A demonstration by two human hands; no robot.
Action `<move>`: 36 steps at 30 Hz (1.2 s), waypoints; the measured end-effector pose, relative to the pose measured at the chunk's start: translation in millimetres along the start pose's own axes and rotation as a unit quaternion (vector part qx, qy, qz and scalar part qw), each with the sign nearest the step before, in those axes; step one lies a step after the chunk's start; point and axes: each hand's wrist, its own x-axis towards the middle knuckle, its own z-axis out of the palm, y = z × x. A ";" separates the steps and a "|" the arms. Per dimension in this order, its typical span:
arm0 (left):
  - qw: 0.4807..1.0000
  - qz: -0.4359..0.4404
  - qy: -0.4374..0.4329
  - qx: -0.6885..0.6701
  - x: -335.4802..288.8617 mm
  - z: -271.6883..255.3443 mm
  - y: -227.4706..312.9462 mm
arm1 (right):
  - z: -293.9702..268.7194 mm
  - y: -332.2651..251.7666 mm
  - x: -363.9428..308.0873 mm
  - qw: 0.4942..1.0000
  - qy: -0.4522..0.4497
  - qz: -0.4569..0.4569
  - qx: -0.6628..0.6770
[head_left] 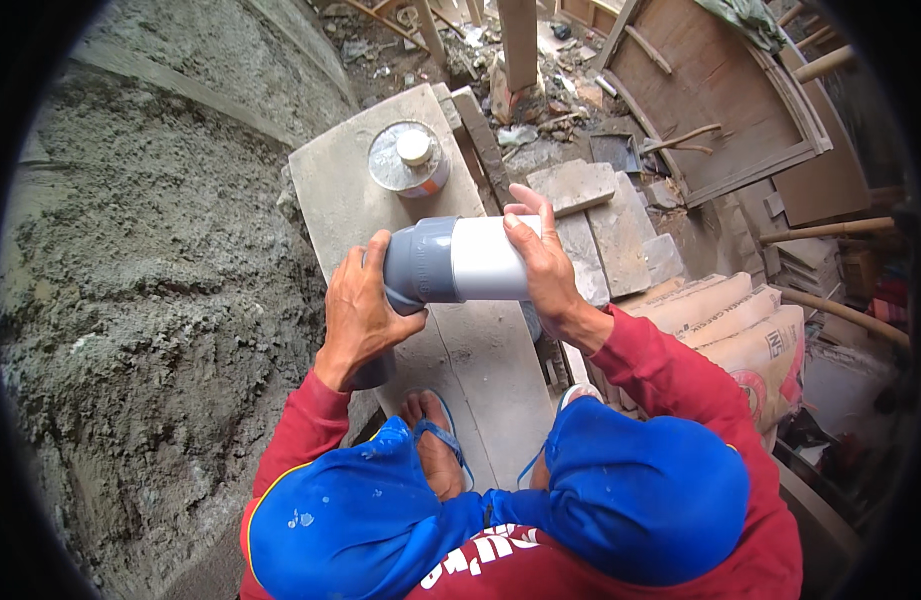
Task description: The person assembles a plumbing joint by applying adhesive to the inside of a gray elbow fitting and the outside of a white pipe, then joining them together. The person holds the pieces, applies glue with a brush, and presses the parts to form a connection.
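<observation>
A grey pipe elbow with a short white pipe seated in its right-hand socket is held up over the board in front of me. My left hand wraps around the elbow at its bend, the thumb lying on its near side. The elbow's other end points down and toward me, partly hidden behind that hand. My right hand grips the free end of the white pipe, with its thumb on top and fingers over the far side. Beyond the pipe stands a round can with a white cap on its lid.
My sandalled feet rest on a dusty plank. A rough cement wall rises close on the left. Stacked paper sacks and concrete blocks lie to the right. Farther back are a wooden panel, a post and rubble.
</observation>
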 end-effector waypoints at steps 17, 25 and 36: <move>0.900 -0.112 0.054 -0.418 -2.1 7.4 38.6 | -17.2 -173.3 -3.2 0.975 -0.080 -0.134 -0.157; 0.770 -0.096 -0.003 -0.631 5.2 17.2 39.0 | -59.3 -167.3 13.7 0.920 -0.178 -0.060 -0.343; 0.646 -0.177 -0.069 -0.739 -7.8 25.1 30.6 | -44.4 -63.8 -31.3 0.948 -0.228 0.034 -0.218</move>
